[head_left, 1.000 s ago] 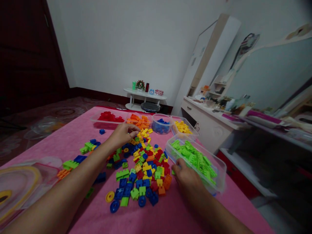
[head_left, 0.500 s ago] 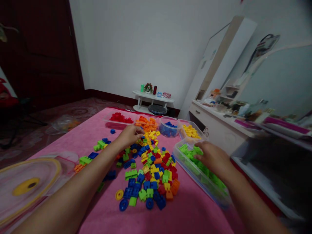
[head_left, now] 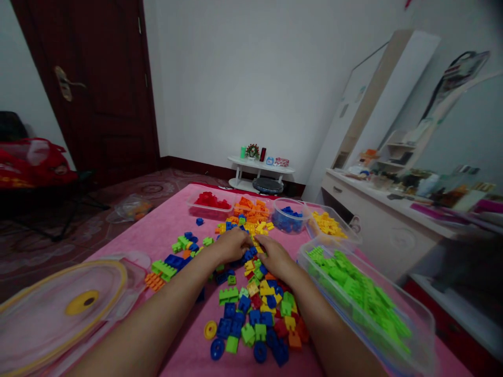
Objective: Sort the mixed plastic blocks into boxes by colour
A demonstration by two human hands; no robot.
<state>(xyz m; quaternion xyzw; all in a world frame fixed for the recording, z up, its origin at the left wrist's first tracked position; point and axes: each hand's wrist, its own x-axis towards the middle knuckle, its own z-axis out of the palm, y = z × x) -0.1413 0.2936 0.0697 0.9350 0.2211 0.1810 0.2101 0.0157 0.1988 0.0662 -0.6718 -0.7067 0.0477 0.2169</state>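
No text, label, brand, number or sign is showing legibly. The red bag point(head_left: 35, 163) at left is carrying a printed design too blurred to read, and the patterned box point(head_left: 282, 162) by the wall is appearing too small for reading. The tall white cabinet point(head_left: 411, 78) is bearing 2 small unreadable patches point(head_left: 360, 94).

Dim, soft light with stretched edges

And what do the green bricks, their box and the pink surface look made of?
Green bricks: probably satin plastic, evenly coloured and crisp-edged. Box: likely smooth clear plastic; bricks show through. Pink surface: perhaps matt fabric, softly mottled without glare.
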